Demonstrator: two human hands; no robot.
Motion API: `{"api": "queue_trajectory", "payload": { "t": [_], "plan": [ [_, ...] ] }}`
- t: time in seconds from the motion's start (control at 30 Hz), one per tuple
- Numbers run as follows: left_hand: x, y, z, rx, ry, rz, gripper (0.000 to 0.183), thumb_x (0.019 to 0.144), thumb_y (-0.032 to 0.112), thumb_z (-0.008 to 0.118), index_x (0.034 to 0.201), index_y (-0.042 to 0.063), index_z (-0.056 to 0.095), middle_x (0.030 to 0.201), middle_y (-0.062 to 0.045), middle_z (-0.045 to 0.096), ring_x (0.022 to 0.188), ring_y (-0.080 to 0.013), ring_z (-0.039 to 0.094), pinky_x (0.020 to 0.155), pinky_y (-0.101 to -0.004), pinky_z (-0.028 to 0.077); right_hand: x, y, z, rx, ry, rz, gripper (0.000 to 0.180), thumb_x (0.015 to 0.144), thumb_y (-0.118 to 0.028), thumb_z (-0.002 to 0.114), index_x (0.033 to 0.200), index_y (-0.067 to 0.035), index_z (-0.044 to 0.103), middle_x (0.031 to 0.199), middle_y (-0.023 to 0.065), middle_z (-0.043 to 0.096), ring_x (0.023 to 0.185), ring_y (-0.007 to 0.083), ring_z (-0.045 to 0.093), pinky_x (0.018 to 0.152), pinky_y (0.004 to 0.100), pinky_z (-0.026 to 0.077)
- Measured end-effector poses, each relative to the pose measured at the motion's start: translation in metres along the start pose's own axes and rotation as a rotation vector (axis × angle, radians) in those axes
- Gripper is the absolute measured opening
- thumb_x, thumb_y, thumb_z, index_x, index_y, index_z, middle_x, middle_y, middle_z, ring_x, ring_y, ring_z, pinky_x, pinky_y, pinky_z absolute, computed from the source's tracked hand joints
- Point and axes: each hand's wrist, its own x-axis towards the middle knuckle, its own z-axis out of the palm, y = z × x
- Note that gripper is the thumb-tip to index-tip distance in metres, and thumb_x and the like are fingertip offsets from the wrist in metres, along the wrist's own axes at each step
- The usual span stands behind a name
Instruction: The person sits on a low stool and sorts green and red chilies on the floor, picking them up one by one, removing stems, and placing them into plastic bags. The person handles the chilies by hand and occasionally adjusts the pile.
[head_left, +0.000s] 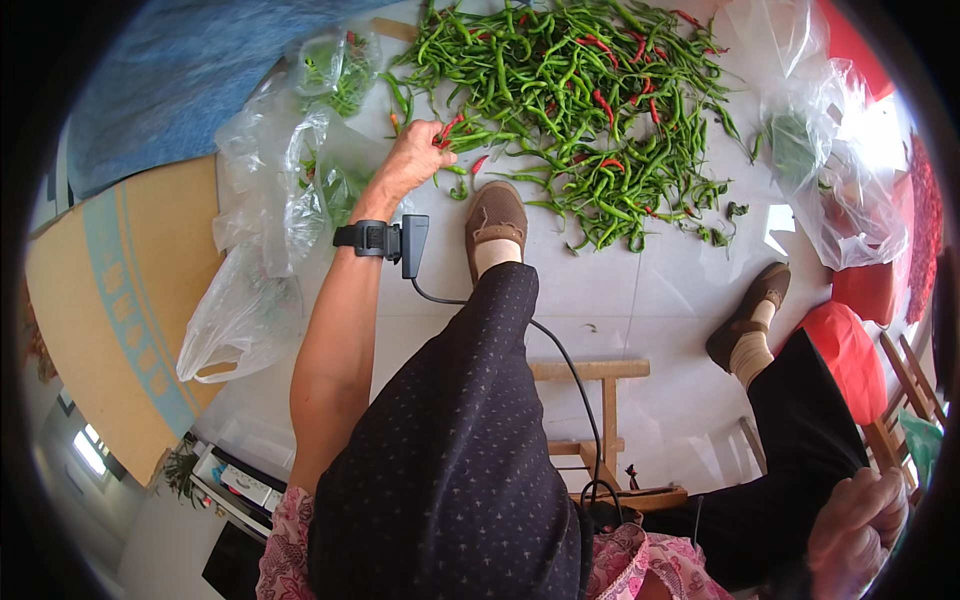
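Observation:
At the left edge of a large heap of green and red chili peppers (525, 82) on the floor, my left hand (420, 154) pinches a few peppers (472, 138), some red and some green. One loose red pepper (479, 164) lies by the toe of my left shoe. My right hand (859, 525) is off at the lower right, its fingers curled and blurred. Whether anything is inside it cannot be seen. A piece of green plastic (922, 442) shows just above that hand.
Clear plastic bags (255, 180) with greenery inside lie at left, beside a yellow board (142, 300). Another clear bag (832, 165) stands at right near a red bag (847, 360). A wooden stool (592, 370) is between my legs; a black cable (574, 360) runs from my left wrist device (415, 246).

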Motion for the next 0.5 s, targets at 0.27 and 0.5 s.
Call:
{"api": "queue_trajectory", "payload": {
  "t": [0.27,0.5],
  "plan": [
    [-0.032,0.043,-0.026,-0.919,-0.196,-0.239,0.019,0.074,0.002,0.070,0.090,-0.001,0.061,0.073,-0.002,0.059,0.049,-0.0041,0.037,0.041,-0.0192,0.024,0.000,-0.003,0.004,0.011,0.020,0.010,0.021,0.089,-0.015,0.053,0.099,0.002,0.058,0.071,0.0141,0.057,0.059,0.0183,0.052,0.046,0.0227,0.042],
    [-0.044,0.064,-0.024,-1.069,-0.195,-0.123,0.018,0.075,-0.002,0.069,0.076,0.007,0.053,0.082,-0.006,0.062,0.050,-0.0058,0.043,0.041,-0.0211,0.028,-0.003,-0.005,0.002,-0.059,-0.002,0.003,0.020,0.091,-0.018,0.054,0.101,-0.001,0.057,0.072,0.0118,0.057,0.058,0.0175,0.050,0.049,0.0254,0.042]
  ]
}}
